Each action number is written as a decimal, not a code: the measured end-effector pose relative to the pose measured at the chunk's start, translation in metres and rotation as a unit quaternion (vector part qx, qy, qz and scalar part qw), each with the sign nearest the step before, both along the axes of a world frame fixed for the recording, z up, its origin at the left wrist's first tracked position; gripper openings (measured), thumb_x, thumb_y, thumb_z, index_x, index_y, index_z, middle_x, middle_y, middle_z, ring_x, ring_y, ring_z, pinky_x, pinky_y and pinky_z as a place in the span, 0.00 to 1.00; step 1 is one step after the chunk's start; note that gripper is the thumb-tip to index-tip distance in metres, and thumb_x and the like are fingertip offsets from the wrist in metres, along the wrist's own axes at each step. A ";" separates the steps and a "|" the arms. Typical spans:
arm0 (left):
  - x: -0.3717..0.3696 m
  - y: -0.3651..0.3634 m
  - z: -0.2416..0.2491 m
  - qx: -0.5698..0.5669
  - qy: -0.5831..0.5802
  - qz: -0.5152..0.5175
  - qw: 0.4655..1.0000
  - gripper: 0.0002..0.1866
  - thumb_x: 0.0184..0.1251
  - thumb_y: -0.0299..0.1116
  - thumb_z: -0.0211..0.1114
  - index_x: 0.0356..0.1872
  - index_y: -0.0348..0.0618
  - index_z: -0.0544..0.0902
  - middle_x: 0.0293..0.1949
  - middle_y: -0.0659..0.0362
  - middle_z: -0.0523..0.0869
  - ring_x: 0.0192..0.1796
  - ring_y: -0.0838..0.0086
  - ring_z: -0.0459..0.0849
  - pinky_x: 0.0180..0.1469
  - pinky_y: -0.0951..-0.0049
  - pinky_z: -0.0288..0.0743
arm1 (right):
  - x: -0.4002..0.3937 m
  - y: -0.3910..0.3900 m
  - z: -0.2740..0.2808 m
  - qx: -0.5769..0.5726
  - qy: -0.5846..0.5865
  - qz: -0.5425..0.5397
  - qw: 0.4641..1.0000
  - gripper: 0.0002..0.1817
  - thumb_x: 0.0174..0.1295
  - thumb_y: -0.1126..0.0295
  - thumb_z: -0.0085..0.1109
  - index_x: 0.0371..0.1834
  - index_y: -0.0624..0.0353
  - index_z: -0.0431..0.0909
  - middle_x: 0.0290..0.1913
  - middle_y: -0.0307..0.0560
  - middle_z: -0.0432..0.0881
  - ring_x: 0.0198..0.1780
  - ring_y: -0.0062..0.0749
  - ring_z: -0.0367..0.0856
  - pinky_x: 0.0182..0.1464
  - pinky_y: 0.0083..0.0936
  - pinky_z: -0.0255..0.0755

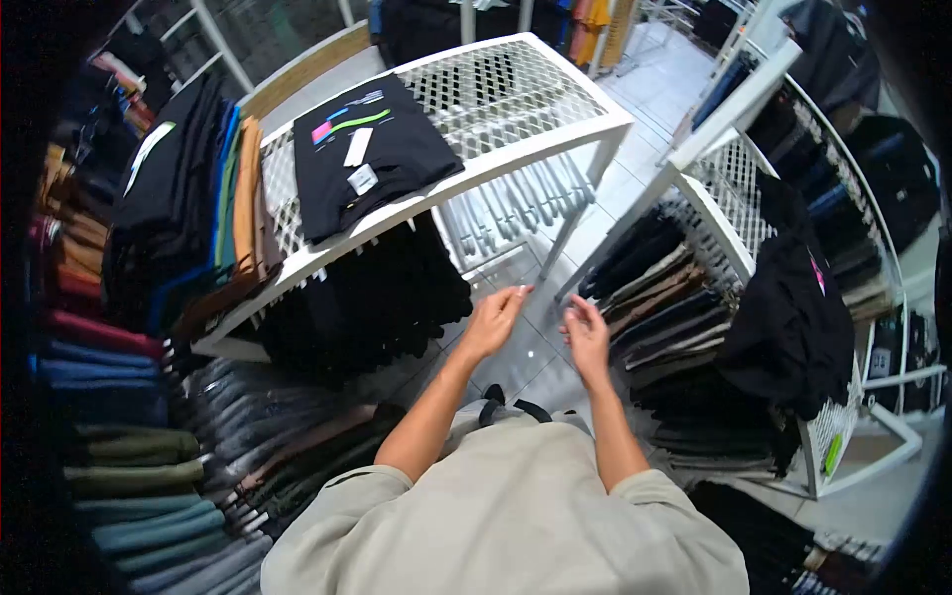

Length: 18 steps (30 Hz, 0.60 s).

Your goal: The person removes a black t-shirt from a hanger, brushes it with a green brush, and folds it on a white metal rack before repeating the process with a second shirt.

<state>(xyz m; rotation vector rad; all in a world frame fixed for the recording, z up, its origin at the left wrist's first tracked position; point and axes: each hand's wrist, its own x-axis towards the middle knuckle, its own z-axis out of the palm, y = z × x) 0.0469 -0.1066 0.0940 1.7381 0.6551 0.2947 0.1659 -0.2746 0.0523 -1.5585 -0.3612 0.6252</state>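
Note:
My left hand (499,319) is raised over the floor aisle, below the front edge of the white mesh display table (535,74). Its fingers reach forward, loosely bent, and nothing shows in them. To its right, my right hand (585,335) hovers with curled fingers and the thumb side apart, holding nothing visible. A folded black T-shirt (387,169) with a colourful print and a white tag lies flat on the table. Several clear hangers (516,210) hang under the tabletop, just beyond my hands. Black garments (362,297) hang below the table at the left.
A stack of folded black clothes (174,169) and coloured garments stands at the table's left end. Hanging trousers (664,307) line the rack on the right, with a bunched black garment (793,317) on top. More clothes (149,476) hang at the lower left. White floor tiles (650,119) show between racks.

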 end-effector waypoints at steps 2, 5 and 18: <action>0.028 -0.016 0.017 -0.001 -0.008 -0.051 0.999 0.26 0.83 0.50 0.51 0.61 0.38 0.83 0.55 0.49 0.89 0.60 0.66 0.85 0.62 0.67 0.76 | 0.012 -0.039 0.034 0.001 -0.024 -0.092 0.995 0.19 0.73 0.67 0.61 0.65 0.56 0.78 0.45 0.33 0.81 0.37 0.16 0.79 0.36 0.14 0.73; 0.079 -0.044 0.037 0.020 -0.026 -0.162 0.986 0.27 0.82 0.51 0.52 0.61 0.36 0.83 0.54 0.49 0.89 0.59 0.65 0.86 0.62 0.67 0.76 | 0.036 -0.104 0.061 0.002 -0.087 -0.193 0.977 0.18 0.75 0.69 0.59 0.64 0.60 0.78 0.44 0.35 0.82 0.36 0.14 0.78 0.36 0.13 0.71; 0.322 -0.193 0.150 0.091 -0.216 -0.363 0.902 0.20 0.80 0.42 0.60 0.54 0.32 0.85 0.41 0.50 0.91 0.44 0.73 0.88 0.50 0.72 0.79 | 0.180 -0.357 0.167 -0.122 -0.336 -0.426 0.831 0.12 0.73 0.74 0.59 0.56 0.62 0.84 0.43 0.39 0.80 0.32 0.16 0.76 0.36 0.17 0.71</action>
